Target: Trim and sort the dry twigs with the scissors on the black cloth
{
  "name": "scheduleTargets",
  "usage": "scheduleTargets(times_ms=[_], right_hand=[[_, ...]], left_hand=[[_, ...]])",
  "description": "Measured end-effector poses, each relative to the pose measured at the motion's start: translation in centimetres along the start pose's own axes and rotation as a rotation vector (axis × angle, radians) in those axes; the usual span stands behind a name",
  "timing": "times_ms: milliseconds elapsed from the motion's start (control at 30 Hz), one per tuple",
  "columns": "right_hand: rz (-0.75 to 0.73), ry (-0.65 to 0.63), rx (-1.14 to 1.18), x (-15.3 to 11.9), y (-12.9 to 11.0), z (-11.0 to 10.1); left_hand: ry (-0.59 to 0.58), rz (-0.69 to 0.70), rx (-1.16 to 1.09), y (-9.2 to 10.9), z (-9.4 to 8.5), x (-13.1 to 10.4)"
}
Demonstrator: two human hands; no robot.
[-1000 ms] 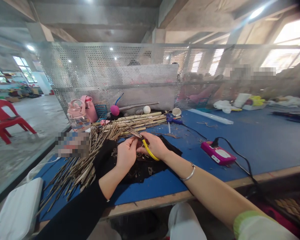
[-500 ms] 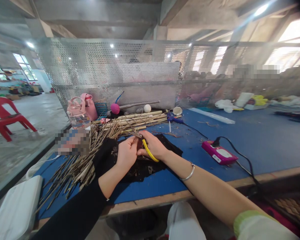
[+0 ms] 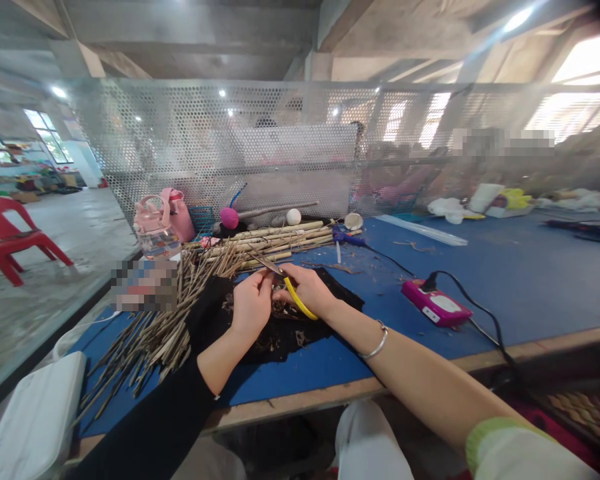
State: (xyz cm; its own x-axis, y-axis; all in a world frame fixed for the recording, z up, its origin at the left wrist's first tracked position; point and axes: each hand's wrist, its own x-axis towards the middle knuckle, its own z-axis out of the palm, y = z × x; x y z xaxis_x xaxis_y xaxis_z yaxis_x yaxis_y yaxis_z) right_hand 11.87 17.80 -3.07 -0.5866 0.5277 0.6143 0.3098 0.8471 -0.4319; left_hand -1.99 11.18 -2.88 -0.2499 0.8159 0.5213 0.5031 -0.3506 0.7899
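My right hand point(image 3: 305, 288) is closed round a pair of scissors with yellow handles point(image 3: 300, 300); their metal blades point up and to the left. Close beside it, my left hand point(image 3: 251, 301) has its fingers pinched together near the blades. What those fingers hold is too small or too hidden to make out. Beneath both hands lies a black cloth point(image 3: 280, 343) with dry brown scraps on it. A heap of thin dry stalks point(image 3: 167, 333) spreads to the left of the cloth, partly against its edge.
Behind the hands lie thicker pale sticks point(image 3: 300, 237) and a blue glue gun point(image 3: 347, 237). On the right is a pink power socket point(image 3: 436, 303) with a black cable. A white power bank point(image 3: 35, 407) sits front left, and a pink bottle point(image 3: 155, 227) stands back left.
My right hand's thumb has moved slightly away from my left fingers, and more of the scissor blades shows. Both hands stay over the black cloth.
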Motion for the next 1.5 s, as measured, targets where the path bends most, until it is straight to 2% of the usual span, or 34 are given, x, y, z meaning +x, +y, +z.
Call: scheduleTargets(times_ms=[167, 267, 433, 600, 767, 933, 1067, 1333, 1500], right_hand=[[0.022, -0.016, -0.014, -0.1, 0.2, 0.0], [0.031, -0.039, -0.1, -0.1, 0.2, -0.1], [-0.023, -0.07, -0.209, 0.1, 0.5, 0.1], [-0.058, -0.087, -0.226, 0.3, 0.6, 0.2], [-0.032, -0.088, -0.163, 0.2, 0.3, -0.1], [-0.008, -0.067, -0.078, 0.1, 0.1, -0.1], [0.007, -0.066, -0.053, 0.1, 0.1, -0.2], [0.05, -0.043, -0.213, 0.1, 0.3, 0.0], [0.059, -0.065, -0.244, 0.0, 0.3, 0.1]], left_hand=[[-0.014, -0.005, -0.011, -0.4, 0.0, 0.1], [-0.02, -0.005, 0.011, -0.4, -0.1, 0.2], [-0.046, 0.015, 0.081, 0.1, -0.1, 0.1], [-0.07, 0.023, 0.068, 0.2, 0.1, -0.1], [-0.103, -0.001, 0.049, 0.5, 0.0, -0.2], [-0.066, -0.041, -0.007, 0.7, 0.1, -0.4], [-0.038, -0.036, 0.038, 0.4, 0.0, -0.3], [0.01, -0.029, 0.053, 0.2, -0.2, 0.1], [-0.026, -0.053, 0.006, 0.2, 0.0, 0.1]])
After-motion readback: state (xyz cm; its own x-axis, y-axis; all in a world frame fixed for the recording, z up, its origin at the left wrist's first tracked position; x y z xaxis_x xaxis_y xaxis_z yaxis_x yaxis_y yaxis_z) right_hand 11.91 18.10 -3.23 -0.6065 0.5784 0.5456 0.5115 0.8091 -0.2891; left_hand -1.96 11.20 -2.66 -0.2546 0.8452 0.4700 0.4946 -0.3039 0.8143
